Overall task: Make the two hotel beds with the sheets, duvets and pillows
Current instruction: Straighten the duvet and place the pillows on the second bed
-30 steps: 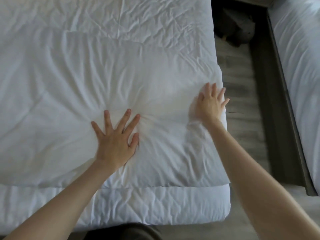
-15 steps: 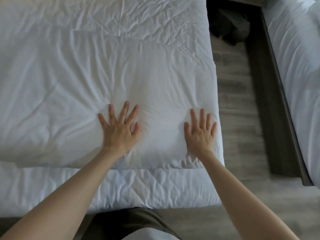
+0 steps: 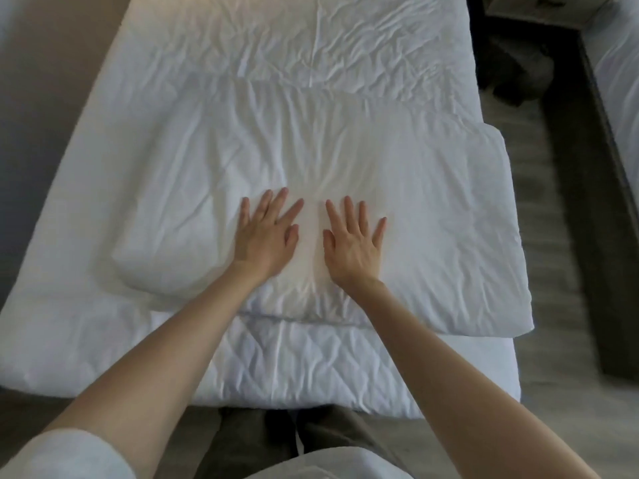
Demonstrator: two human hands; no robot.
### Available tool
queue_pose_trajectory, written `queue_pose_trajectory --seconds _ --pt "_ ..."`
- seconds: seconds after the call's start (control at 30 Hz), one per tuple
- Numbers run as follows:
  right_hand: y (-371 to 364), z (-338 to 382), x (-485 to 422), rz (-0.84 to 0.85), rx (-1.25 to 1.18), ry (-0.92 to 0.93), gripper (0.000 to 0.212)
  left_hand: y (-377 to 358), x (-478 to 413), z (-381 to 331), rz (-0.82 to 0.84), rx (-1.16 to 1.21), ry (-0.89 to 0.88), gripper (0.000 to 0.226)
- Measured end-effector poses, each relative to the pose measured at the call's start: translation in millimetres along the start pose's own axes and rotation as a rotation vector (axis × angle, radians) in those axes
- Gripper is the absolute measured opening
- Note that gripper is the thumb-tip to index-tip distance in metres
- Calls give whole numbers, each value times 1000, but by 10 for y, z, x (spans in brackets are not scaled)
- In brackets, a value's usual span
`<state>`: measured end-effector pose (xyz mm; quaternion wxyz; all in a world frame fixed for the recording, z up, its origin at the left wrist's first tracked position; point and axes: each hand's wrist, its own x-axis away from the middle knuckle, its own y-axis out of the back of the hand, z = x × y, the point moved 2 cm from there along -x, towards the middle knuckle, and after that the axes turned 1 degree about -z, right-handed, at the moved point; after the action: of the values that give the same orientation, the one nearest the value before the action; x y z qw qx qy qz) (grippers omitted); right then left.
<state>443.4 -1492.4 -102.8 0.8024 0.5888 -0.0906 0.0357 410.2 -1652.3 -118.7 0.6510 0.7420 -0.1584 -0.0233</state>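
A white folded duvet (image 3: 432, 202) lies across the near bed (image 3: 311, 368), its right edge hanging slightly past the mattress side. Beyond it the wrinkled white sheet (image 3: 311, 39) covers the mattress. My left hand (image 3: 266, 236) lies flat on the duvet near its front middle, fingers spread and straight. My right hand (image 3: 354, 247) lies flat beside it, a small gap between them, fingers also straight. Both palms press on the fabric and hold nothing.
A second white bed (image 3: 619, 74) on a dark frame stands at the right, across a strip of grey wood floor (image 3: 539, 271). A dark object (image 3: 511, 67) lies on the floor at the far end of that gap. A grey wall (image 3: 31, 98) runs along the left.
My right hand slid left from the duvet's right edge to the middle, beside my left hand. The view shifted left and back, showing the whole bed width.
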Motion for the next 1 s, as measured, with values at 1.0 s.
queue_pose_trajectory --seconds 1.0 --pt "-48 73 -798 -33 101 -242 61 373 -1270 1595 -162 249 651 60"
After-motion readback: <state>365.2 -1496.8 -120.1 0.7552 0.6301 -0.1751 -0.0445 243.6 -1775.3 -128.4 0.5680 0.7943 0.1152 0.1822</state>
